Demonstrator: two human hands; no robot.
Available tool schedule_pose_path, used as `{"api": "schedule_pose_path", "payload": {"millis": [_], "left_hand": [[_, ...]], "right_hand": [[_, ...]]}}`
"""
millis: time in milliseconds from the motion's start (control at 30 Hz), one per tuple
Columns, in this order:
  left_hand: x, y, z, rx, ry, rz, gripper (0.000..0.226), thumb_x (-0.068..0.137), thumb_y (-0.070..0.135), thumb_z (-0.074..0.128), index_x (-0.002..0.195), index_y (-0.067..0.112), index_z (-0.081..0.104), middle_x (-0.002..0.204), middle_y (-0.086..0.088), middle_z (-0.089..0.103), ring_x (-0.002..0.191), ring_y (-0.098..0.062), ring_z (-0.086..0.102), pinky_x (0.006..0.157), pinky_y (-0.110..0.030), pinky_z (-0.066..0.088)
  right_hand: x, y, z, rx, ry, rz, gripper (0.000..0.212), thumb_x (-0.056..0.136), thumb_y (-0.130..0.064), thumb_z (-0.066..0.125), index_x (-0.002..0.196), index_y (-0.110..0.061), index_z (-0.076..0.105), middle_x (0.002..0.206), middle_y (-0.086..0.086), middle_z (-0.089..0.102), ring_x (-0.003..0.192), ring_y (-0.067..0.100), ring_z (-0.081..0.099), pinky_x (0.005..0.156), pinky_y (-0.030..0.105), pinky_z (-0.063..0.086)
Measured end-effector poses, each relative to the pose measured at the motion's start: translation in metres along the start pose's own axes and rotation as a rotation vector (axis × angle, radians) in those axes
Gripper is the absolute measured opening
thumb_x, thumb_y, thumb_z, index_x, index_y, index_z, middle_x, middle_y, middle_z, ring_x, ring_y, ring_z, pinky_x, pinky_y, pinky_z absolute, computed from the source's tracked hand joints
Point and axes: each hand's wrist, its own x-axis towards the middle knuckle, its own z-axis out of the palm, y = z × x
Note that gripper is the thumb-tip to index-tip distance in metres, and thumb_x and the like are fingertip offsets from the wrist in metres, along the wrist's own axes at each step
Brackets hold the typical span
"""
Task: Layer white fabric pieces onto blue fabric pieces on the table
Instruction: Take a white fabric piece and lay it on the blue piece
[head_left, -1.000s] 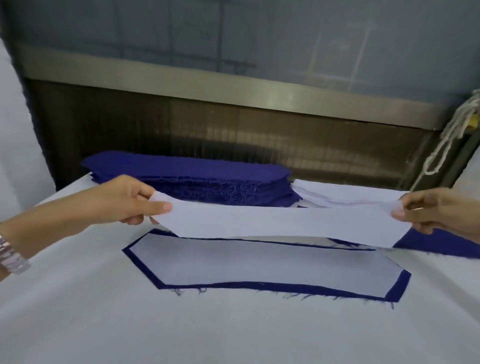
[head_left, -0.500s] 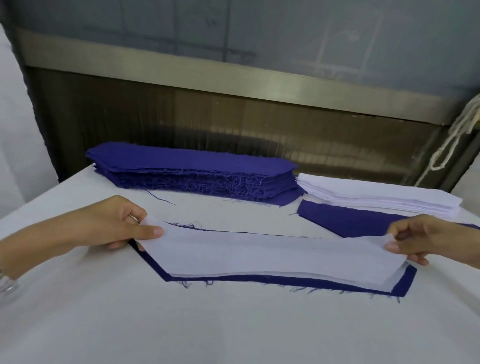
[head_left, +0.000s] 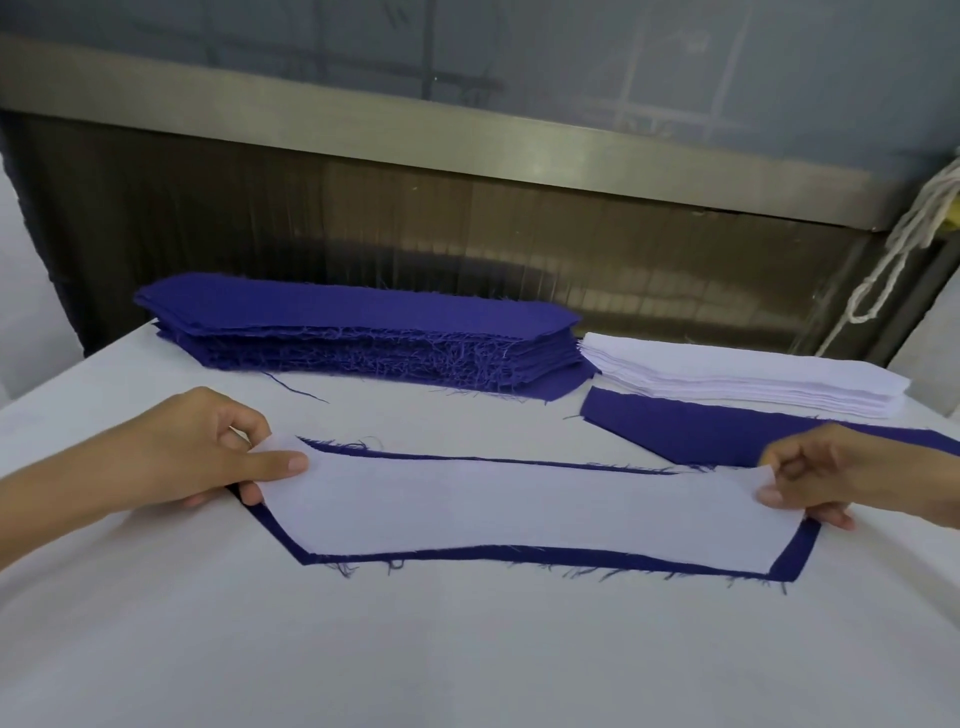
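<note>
2 grips engaged: left grip (head_left: 208, 457) pinches left end of white piece (head_left: 519, 504), right grip (head_left: 831, 478) pinches right end, likely keeping cloth taut for alignment. White piece spans between grips, lying on blue piece (head_left: 792, 553), blue margin showing. Blue stack (head_left: 363, 317) and white stack (head_left: 727, 374) behind, on table (head_left: 467, 649).

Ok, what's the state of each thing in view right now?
white piece: laid on the blue piece, both ends pinched
blue piece: flat on the table, edges showing round the white piece
left hand: pinches the white piece's left end
right hand: pinches its right end
blue stack: piled, untouched
white stack: piled on a single blue piece
single blue piece: flat, partly under the white stack
</note>
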Motion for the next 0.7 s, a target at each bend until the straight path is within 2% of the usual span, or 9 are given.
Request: {"api": "schedule_pose_path", "payload": {"millis": [267, 567, 700], "left_hand": [[0.0, 0.0, 0.003, -0.009, 0.044, 0.005, 0.065, 0.05, 0.071, 0.072, 0.076, 0.011, 0.067, 0.064, -0.003, 0.074, 0.038, -0.016, 0.038, 0.038, -0.015, 0.036], [-0.006, 0.005, 0.005, 0.032, 0.063, 0.031, 0.064, 0.054, 0.072, 0.067, 0.078, 0.012, 0.066, 0.061, -0.001, 0.073, 0.042, -0.013, 0.039, 0.047, -0.019, 0.04], [-0.006, 0.003, 0.005, 0.074, 0.078, 0.042, 0.064, 0.054, 0.075, 0.065, 0.074, 0.013, 0.065, 0.057, -0.001, 0.071, 0.04, -0.01, 0.042, 0.05, -0.021, 0.043]], "right_hand": [[-0.004, -0.008, 0.003, 0.01, -0.039, -0.023, 0.043, 0.07, -0.054, 0.085, 0.089, -0.017, 0.073, 0.083, 0.015, 0.068, 0.053, 0.012, 0.051, 0.054, 0.016, 0.044], [0.014, 0.022, -0.009, -0.05, -0.031, -0.009, 0.041, 0.082, -0.051, 0.079, 0.107, -0.019, 0.07, 0.096, 0.015, 0.072, 0.053, 0.011, 0.053, 0.054, 0.016, 0.046], [0.018, 0.032, -0.012, -0.098, -0.006, 0.008, 0.043, 0.081, -0.053, 0.079, 0.109, -0.021, 0.068, 0.091, 0.015, 0.071, 0.053, 0.014, 0.054, 0.055, 0.018, 0.048]]}}
